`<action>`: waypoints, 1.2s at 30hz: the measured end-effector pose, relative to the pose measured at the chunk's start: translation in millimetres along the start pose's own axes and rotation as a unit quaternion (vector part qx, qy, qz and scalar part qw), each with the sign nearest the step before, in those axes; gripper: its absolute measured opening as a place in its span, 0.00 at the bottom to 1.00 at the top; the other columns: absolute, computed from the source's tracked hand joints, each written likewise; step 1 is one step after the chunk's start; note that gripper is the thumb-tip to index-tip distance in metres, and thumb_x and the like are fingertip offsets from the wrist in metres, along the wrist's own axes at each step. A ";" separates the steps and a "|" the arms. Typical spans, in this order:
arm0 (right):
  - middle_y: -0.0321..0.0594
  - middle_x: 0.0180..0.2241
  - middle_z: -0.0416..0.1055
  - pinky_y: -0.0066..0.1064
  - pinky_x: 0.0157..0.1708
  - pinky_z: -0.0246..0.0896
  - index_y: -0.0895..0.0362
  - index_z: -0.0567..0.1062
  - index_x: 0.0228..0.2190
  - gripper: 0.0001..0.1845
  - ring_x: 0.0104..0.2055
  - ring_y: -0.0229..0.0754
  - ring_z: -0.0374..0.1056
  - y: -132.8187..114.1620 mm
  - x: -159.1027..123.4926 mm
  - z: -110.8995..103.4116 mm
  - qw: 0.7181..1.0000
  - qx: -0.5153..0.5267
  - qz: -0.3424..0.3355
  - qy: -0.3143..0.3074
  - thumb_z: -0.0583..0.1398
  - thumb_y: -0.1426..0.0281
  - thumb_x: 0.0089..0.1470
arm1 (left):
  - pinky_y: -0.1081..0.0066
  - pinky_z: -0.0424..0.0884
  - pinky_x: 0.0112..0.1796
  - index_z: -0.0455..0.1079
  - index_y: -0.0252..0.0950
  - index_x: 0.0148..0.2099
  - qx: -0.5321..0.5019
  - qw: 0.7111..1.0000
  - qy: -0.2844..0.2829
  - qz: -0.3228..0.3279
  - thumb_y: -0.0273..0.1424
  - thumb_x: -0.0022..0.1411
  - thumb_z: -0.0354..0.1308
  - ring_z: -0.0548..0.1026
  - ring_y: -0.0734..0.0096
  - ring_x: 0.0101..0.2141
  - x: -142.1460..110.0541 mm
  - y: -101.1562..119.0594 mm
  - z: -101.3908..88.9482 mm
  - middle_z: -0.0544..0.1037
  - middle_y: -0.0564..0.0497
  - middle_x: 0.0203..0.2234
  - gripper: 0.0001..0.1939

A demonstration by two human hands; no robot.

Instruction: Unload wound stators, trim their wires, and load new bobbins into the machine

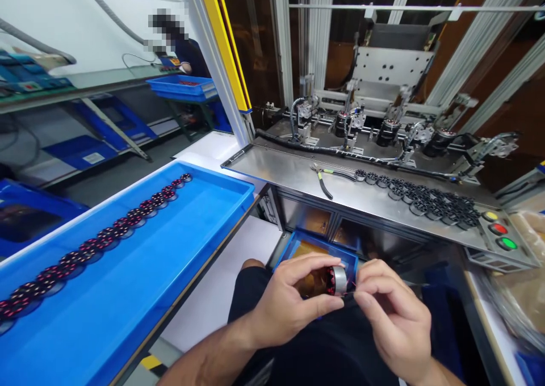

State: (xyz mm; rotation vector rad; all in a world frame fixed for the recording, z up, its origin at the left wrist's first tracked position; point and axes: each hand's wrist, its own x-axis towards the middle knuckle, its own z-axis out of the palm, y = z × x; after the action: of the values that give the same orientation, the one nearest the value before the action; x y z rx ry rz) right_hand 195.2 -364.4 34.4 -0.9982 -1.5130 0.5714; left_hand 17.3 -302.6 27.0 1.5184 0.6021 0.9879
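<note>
Between the thumb and fingers of my left hand is a round motor stator with a silver rim and red windings, held above my lap. My right hand is beside it, thumb and forefinger pinched on a thin wire that runs from the stator. Below my hands lies a blue bin, partly covered by them. Similar wound stators stand in a long row inside the big blue tray on my left.
Ahead, a metal ledge carries green-and-black pliers and many black cores. Behind it stands a machine with several stations. A button box is at right. Another person sits at the far left beside a blue tray.
</note>
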 end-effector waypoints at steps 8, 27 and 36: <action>0.35 0.28 0.66 0.30 0.34 0.60 0.54 0.70 0.27 0.09 0.32 0.38 0.64 17.2 -15.7 -7.7 0.983 0.081 0.158 0.051 0.59 0.71 0.61 | 0.70 0.77 0.47 0.74 0.39 0.51 0.046 0.992 0.022 0.115 0.22 0.53 0.69 0.79 0.64 0.46 0.5 -2.6 2.3 0.79 0.45 0.45 0.23; 0.32 0.23 0.66 0.28 0.27 0.60 0.54 0.67 0.26 0.13 0.26 0.35 0.63 -27.7 38.0 -26.4 0.935 -0.113 0.147 -0.301 0.59 0.64 0.61 | 0.68 0.75 0.51 0.65 0.37 0.60 0.262 0.936 -0.083 0.219 0.18 0.57 0.61 0.79 0.62 0.48 -8.9 17.7 -21.9 0.81 0.40 0.46 0.29; 0.47 0.36 0.77 0.37 0.37 0.70 0.60 0.73 0.43 0.13 0.37 0.46 0.72 -11.8 34.5 -44.2 0.863 -0.322 -0.228 -0.315 0.55 0.81 0.57 | 0.68 0.78 0.47 0.75 0.34 0.48 0.164 0.966 -0.111 0.164 0.22 0.57 0.65 0.82 0.61 0.44 -9.5 26.2 -31.1 0.82 0.38 0.45 0.16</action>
State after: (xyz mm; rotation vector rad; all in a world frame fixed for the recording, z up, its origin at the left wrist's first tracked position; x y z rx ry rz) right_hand 236.0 -349.5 71.8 -0.9190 -2.5448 0.0139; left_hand -17.9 -299.1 49.3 2.0418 0.3703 0.9786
